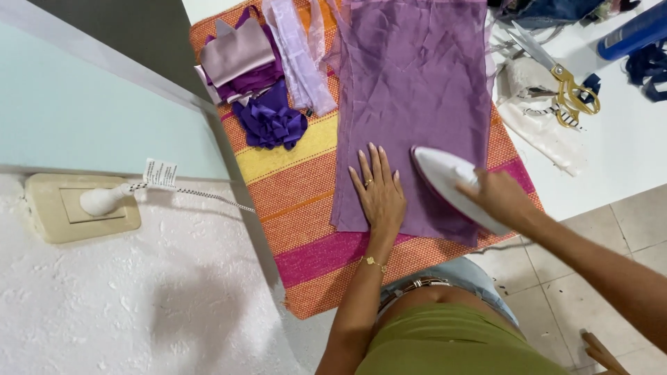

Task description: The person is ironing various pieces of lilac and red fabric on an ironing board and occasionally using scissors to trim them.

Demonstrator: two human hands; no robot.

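L hand [379,194] flat on purple fabric [417,90], R hand [499,196] w/ white iron [448,182]

The person wears an olive-green top, pulled up a little above the waist, and light blue jeans with a thin striped belt. Both arms are bare, with no sleeves. The left hand [379,194] carries a gold ring on one finger, and a slim gold chain bracelet circles its wrist.

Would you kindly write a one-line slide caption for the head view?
Left hand flat on purple fabric while right hand holds a white iron on it, over a striped mat.
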